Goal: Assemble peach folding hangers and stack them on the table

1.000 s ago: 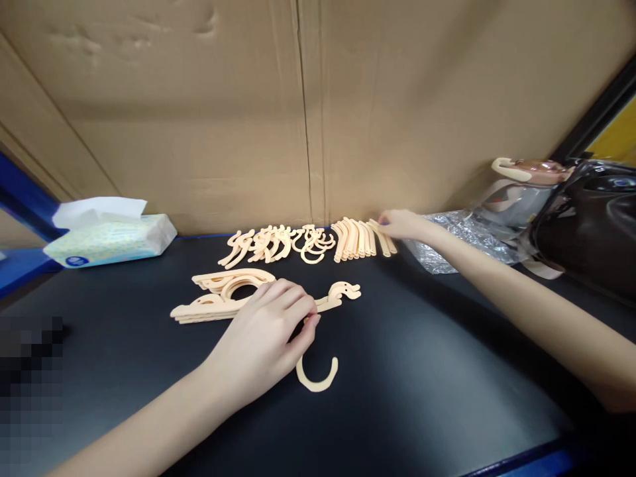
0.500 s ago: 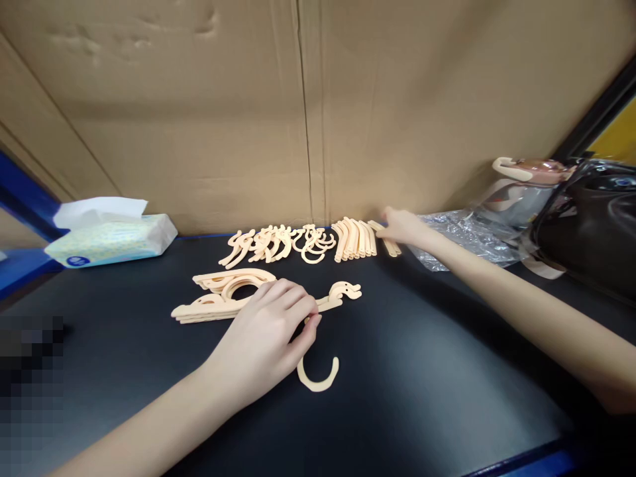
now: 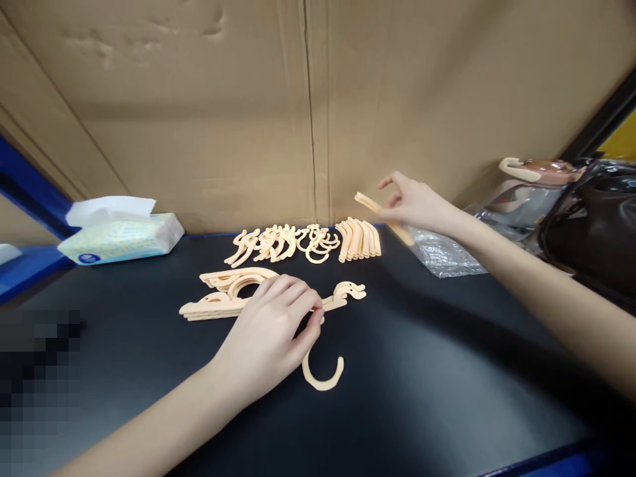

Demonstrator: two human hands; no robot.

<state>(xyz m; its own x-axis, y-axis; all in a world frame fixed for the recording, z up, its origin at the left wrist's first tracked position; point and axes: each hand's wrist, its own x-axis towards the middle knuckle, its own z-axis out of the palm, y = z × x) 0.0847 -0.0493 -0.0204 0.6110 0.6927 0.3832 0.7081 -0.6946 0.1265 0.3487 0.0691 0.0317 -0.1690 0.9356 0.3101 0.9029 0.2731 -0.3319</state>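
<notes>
My left hand (image 3: pixel 275 324) is closed in a pinch on a cream plastic clothes hanger. Its hook (image 3: pixel 325 383) curves out below my fingers, and a hanger arm with a curled end (image 3: pixel 348 291) sticks out to the right; the joint between them is hidden. Left of that hand, touching or just behind it, lies a stack of flat hanger pieces (image 3: pixel 211 310). My right hand (image 3: pixel 410 202) is raised above the back right of the table, thumb and fingers on a slim, straight cream hanger strip (image 3: pixel 368 202), slightly blurred.
Along the back lie a row of slanted strips (image 3: pixel 358 240), small hooks (image 3: pixel 318 244) and curved pieces (image 3: pixel 275 243). A tissue pack (image 3: pixel 122 238) stands at the left. Clear plastic wrap (image 3: pixel 444 255), a jug-like container (image 3: pixel 527 192) and a dark bag (image 3: pixel 586 232) are at the right.
My right hand has lifted a strip off the table beside the row and raised it slightly rightward. My left hand keeps its hold; the view has shifted a little.
</notes>
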